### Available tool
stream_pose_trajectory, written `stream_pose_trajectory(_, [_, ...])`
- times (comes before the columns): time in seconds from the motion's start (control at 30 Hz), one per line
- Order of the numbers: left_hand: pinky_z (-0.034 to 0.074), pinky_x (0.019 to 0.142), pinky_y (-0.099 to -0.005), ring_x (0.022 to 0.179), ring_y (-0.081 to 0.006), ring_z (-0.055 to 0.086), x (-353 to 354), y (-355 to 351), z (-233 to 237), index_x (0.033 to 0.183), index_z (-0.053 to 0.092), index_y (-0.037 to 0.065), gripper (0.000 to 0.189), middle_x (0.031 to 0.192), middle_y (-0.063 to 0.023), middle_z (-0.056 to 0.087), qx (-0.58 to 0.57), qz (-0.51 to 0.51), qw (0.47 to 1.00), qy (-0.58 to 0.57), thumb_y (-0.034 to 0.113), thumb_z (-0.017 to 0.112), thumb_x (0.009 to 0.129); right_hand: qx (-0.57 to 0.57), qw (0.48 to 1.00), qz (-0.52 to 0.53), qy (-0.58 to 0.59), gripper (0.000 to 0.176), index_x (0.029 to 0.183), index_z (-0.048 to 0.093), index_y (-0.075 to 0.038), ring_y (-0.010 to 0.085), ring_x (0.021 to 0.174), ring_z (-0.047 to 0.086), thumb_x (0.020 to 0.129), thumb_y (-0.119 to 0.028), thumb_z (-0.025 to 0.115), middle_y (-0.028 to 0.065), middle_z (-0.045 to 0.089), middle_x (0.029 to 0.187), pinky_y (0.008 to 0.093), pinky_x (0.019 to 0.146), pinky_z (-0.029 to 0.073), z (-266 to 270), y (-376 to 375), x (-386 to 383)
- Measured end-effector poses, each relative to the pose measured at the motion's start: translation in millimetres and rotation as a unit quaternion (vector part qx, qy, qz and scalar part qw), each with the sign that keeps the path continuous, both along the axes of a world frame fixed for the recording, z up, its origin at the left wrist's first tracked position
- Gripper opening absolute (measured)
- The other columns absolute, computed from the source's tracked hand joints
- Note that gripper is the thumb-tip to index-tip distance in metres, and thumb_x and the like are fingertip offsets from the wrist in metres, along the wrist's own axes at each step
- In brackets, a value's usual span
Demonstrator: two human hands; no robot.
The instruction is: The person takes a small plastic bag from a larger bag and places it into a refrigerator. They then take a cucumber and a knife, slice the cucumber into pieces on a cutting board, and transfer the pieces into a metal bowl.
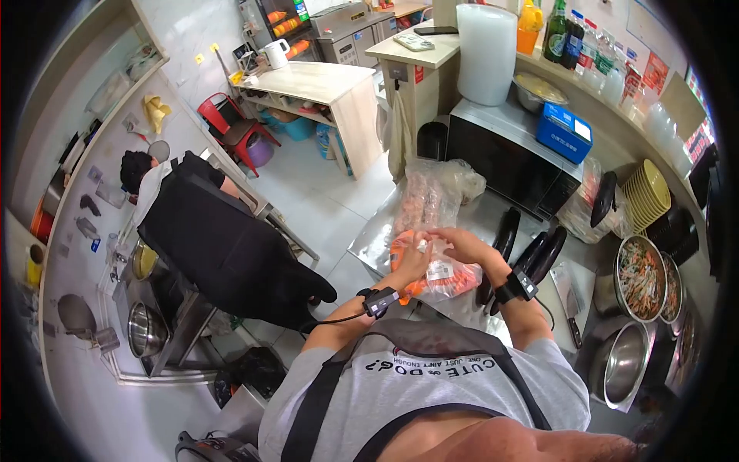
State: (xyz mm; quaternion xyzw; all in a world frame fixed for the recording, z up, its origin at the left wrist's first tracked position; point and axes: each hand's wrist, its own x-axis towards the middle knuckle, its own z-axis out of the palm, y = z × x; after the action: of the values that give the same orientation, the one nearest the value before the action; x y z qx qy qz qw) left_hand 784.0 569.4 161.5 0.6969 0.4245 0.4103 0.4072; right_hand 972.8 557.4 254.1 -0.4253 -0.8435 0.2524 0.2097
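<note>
A clear plastic bag (443,269) with a white label and bright orange contents, probably carrots, lies at the near edge of the metal counter (369,245). My left hand (414,260) grips the bag's upper part from the left. From the right, my right hand (463,248) pinches the plastic close to the left fingertips. The exact finger contact is partly hidden. Just beyond the hands sits another clear bag (423,199) of pinkish, lumpy food. Several dark eggplants (531,258) lie to the right of my right hand.
A cleaver (568,296) rests on a white board at the right, near steel bowls (640,277) of shredded vegetables. A microwave (508,158) stands behind the bags. To the left, a person in black (215,215) bends over the sink side.
</note>
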Motion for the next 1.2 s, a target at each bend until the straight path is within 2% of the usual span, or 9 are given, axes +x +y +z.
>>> stream_pose_trajectory(0.1, [0.051,0.067,-0.032,0.087,-0.0171,0.063,-5,10,14,0.117,0.057,0.003,0.025,0.097,-0.0069,0.064,-0.162,-0.021,0.987,-0.01,0.02,0.051,0.099,0.072,0.994,-0.084,0.026,0.017,0.092,0.068,-0.002,0.0369,0.085,0.062,0.077,-0.01,0.069,0.017,0.066,0.089,0.0409,0.073,0.05,-16,5,-4])
stream_pose_trajectory(0.27, [0.052,0.068,-0.0336,0.088,-0.0149,0.062,-23,34,6,0.109,0.062,0.005,0.021,0.104,-0.0048,0.064,-0.411,-0.199,0.837,-0.301,0.005,0.066,0.088,0.11,0.992,-0.053,0.039,0.014,0.09,0.068,-0.003,0.0328,0.087,0.062,0.078,-0.009,0.068,0.0137,0.065,0.092,0.0385,0.074,0.05,1,-14,-2])
stream_pose_trajectory(0.33, [0.053,0.074,-0.0331,0.092,-0.0155,0.063,-28,38,4,0.11,0.062,0.005,0.029,0.105,-0.0052,0.065,-0.406,-0.239,0.829,-0.301,0.001,0.069,0.083,-0.068,0.992,-0.02,0.102,0.016,0.093,0.069,-0.004,0.0248,0.09,0.063,0.079,-0.005,0.062,0.0095,0.065,0.099,0.0339,0.076,0.05,11,-23,-1])
stream_pose_trajectory(0.53, [0.049,0.079,-0.0348,0.092,-0.0197,0.062,-19,-3,68,0.108,0.061,0.003,0.031,0.099,-0.0054,0.065,-0.185,-0.138,0.963,0.142,-0.004,0.065,0.077,-0.14,0.977,-0.1,0.127,0.024,0.1,0.069,-0.003,0.0206,0.094,0.063,0.08,-0.003,0.056,0.0088,0.068,0.1,0.0308,0.082,0.049,-68,15,-10])
stream_pose_trajectory(0.6, [0.048,0.079,-0.0384,0.091,-0.0256,0.061,-13,-9,59,0.102,0.06,0.004,0.025,0.098,-0.0073,0.064,0.307,-0.055,0.932,0.187,0.002,0.059,0.076,-0.017,0.997,-0.026,0.069,0.024,0.101,0.069,-0.004,0.0298,0.093,0.067,0.079,-0.01,0.059,0.0161,0.07,0.097,0.0369,0.081,0.051,-95,27,-10])
stream_pose_trajectory(0.63, [0.047,0.078,-0.0389,0.091,-0.0291,0.058,-11,-11,68,0.095,0.058,0.005,0.019,0.095,-0.0098,0.061,0.354,-0.084,0.896,0.254,0.008,0.055,0.077,0.029,0.993,-0.036,0.11,0.023,0.101,0.069,-0.003,0.0276,0.088,0.068,0.081,-0.012,0.063,0.0156,0.07,0.095,0.0368,0.078,0.051,-84,20,-15])
stream_pose_trajectory(0.73, [0.048,0.074,-0.0385,0.086,-0.0274,0.058,-3,-7,52,0.093,0.058,0.006,0.017,0.09,-0.0096,0.058,0.378,-0.027,0.879,0.288,0.007,0.057,0.076,-0.109,0.986,-0.034,0.124,0.021,0.104,0.067,-0.002,0.0088,0.079,0.058,0.085,-0.006,0.059,0.0033,0.068,0.087,0.0281,0.071,0.048,-67,18,-8])
stream_pose_trajectory(0.93, [0.05,0.07,-0.0402,0.08,-0.0263,0.062,-16,-6,53,0.091,0.059,0.009,0.017,0.083,-0.0057,0.058,0.436,-0.018,0.862,0.257,0.01,0.061,0.074,-0.279,0.94,-0.048,0.19,0.021,0.106,0.068,-0.003,0.0018,0.069,0.049,0.087,-0.006,0.059,-0.0083,0.058,0.079,0.0202,0.056,0.04,-65,19,0])
stream_pose_trajectory(1.2, [0.044,0.07,-0.037,0.08,-0.0228,0.062,-31,-39,61,0.073,0.063,0.013,0.002,0.08,-0.0057,0.06,0.38,-0.091,0.886,0.251,0.013,0.065,0.073,-0.101,0.991,-0.041,0.073,0.015,0.089,0.071,-0.003,0.0149,0.068,0.063,0.075,-0.008,0.067,0.0096,0.07,0.083,0.0309,0.066,0.051,-70,16,5])
